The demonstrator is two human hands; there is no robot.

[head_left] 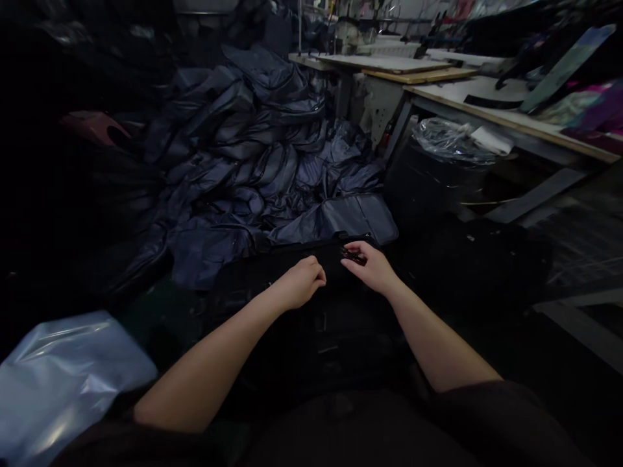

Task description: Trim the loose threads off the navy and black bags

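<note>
Item one: your left hand [304, 283], curled loosely, knuckles forward, against the upper edge of a black fabric bag [316, 331] lying across your lap; you could not be judged to be pinching anything, since the fingertips were hidden; item two: your right hand [372, 267], closed between thumb and fingers on a small black plastic buckle [353, 255], just beside the top edge of the same bag; the buckle's finer shape was lost in shadow; the two hands stood near each other, apart, not touching.

The black bag lay flat in front of your body, dark and hard to read, with a few pale stitch-like marks on it; dark sleeves [501, 415] ended above both forearms.

Beyond the bag: a large heap of navy fabric bags [253, 162], zipped and piled against one another, its nearest bags touching the far edge of your black bag; at lower left, a sheet of pale translucent plastic [63, 389]; at right, a black bin [428, 188] topped by a crumpled clear plastic bag [450, 141]; behind these, wooden-edged work tables [487, 107] bearing flat boards and dark strips; further back, a sewing machine [355, 32], partly out of focus; at far left, a reddish object [92, 126], too dim to name.
</note>
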